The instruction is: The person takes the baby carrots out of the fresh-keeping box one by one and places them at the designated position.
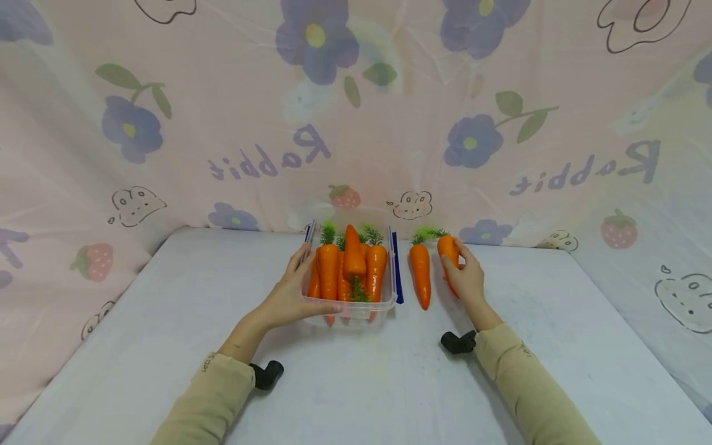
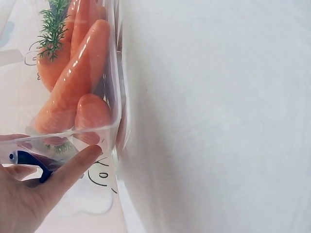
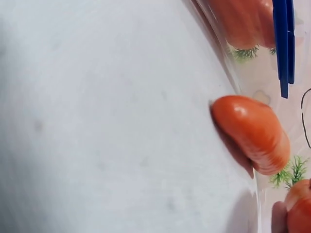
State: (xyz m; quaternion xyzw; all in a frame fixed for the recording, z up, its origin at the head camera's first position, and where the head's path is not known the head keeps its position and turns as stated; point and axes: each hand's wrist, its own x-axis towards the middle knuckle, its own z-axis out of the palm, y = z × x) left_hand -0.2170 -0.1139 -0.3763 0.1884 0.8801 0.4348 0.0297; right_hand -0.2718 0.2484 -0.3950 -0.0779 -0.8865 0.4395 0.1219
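Gripping a clear, open-topped, rectangular plastic box with the left hand, spread wide around the near left corner, with fingers at the side wall and thumb along the near one; probably braced so to keep so light a container from sliding on the smooth white tabletop. Packed inside with glossy, tapering orange carrots with feathery green tops, mostly pointing toward the near wall, likely to nest closely; crossed on top by one reversed carrot, perhaps to use the shallow space above (with narrow blue plastic flaps swung outward at the sides, presumably to free the mouth).

Holding a single orange, green-topped carrot between thumb and fingers of the right hand, closed only as far as its thickness allows; grasped toward the broad end, maybe for a surer hold than at the slim tip. Impossible to tell whether lifted or resting on the tabletop. Lying between box and right hand, a loose orange carrot, just beside the held one and touched by neither hand.
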